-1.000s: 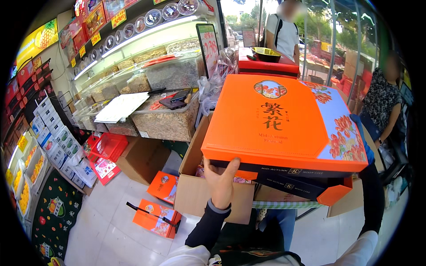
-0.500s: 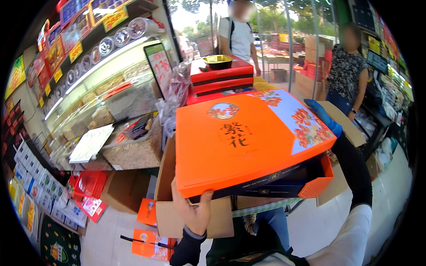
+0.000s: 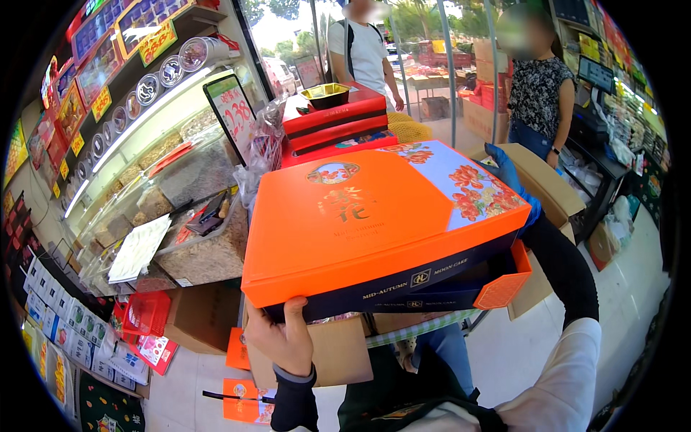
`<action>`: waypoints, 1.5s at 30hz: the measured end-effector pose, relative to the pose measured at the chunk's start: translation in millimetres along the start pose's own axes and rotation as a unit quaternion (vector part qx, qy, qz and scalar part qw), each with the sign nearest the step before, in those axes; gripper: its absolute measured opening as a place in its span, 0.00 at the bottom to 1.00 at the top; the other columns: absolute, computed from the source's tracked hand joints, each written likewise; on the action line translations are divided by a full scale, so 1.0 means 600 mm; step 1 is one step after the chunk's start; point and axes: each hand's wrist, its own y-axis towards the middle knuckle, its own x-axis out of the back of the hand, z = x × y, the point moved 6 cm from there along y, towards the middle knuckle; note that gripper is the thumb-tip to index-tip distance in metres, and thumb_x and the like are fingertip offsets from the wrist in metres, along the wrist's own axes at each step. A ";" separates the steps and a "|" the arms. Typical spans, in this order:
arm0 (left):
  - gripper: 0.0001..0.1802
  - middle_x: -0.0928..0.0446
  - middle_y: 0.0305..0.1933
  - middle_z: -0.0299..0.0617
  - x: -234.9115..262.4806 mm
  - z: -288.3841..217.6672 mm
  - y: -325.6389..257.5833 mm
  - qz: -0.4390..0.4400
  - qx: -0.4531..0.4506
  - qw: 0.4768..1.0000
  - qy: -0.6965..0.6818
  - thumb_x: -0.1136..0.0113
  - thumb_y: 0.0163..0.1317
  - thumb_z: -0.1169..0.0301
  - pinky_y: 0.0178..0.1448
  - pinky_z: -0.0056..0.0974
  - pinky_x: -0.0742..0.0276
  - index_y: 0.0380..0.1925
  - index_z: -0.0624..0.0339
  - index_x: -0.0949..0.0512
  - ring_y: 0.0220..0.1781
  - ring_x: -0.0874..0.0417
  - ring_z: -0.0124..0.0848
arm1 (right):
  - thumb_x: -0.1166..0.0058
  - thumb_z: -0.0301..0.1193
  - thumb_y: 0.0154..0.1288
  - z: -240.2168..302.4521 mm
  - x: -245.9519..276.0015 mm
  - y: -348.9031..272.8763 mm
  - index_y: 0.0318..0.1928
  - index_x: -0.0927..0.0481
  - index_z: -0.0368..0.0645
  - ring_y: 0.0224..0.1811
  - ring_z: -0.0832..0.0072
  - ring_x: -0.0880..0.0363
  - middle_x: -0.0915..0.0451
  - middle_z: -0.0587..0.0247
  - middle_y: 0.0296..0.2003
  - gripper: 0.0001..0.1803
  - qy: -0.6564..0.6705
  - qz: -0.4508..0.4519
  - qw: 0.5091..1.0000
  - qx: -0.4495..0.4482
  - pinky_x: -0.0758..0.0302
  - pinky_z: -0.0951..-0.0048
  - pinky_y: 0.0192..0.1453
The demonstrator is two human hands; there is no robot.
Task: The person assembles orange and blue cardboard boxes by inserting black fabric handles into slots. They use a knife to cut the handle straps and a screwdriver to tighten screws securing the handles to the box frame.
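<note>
Between my two hands is a large flat orange gift box (image 3: pixel 360 209) with a flower print and a dark navy side, tilted over a cardboard carton. My left hand (image 3: pixel 284 335) is bare and grips the near left corner, thumb against the navy front side. At the far right edge, my right hand (image 3: pixel 515 180) in a blue glove holds the box; part of its fingers is hidden. Beneath the box's right end shows a second orange and navy box part (image 3: pixel 500 284); whether it is joined to the upper one I cannot tell. An open carton flap (image 3: pixel 327 356) hangs below my left hand.
Stacked red boxes (image 3: pixel 338 119) carry a small yellow tray (image 3: pixel 325 95) behind. A glass-sided food counter (image 3: pixel 194 162) runs along the left. Another orange box (image 3: pixel 245 399) lies on the floor near a red basket (image 3: pixel 147 313). Two people stand beyond, one right (image 3: pixel 536 93).
The view has shifted a little. The gift box has moved left with both hands on it, and more of its navy front side shows.
</note>
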 end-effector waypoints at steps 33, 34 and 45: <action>0.25 0.33 0.56 0.44 0.002 -0.046 0.109 0.264 -0.017 0.962 -0.072 0.60 0.69 0.59 0.62 0.36 0.43 0.57 0.69 0.38 0.58 0.34 0.32 | 0.51 0.38 0.62 0.081 -0.089 -0.049 0.65 0.44 0.48 0.57 0.67 0.30 0.35 0.57 0.59 0.31 -0.181 -0.013 0.962 0.206 0.31 0.66 0.59; 0.22 0.30 0.51 0.40 0.006 -0.020 0.125 0.205 0.015 0.962 -0.177 0.53 0.67 0.62 0.55 0.33 0.37 0.53 0.67 0.35 0.50 0.30 0.29 | 0.51 0.38 0.62 0.084 -0.109 -0.039 0.65 0.43 0.48 0.57 0.68 0.30 0.35 0.57 0.59 0.31 -0.190 -0.001 0.958 0.213 0.31 0.67 0.60; 0.18 0.28 0.52 0.51 0.081 0.021 0.182 0.104 0.223 0.619 -0.746 0.47 0.61 0.69 0.55 0.49 0.25 0.49 0.66 0.32 0.55 0.27 0.41 | 0.52 0.42 0.64 0.042 -0.242 0.061 0.62 0.39 0.43 0.56 0.69 0.30 0.31 0.56 0.56 0.29 -0.334 0.077 0.918 0.199 0.32 0.70 0.60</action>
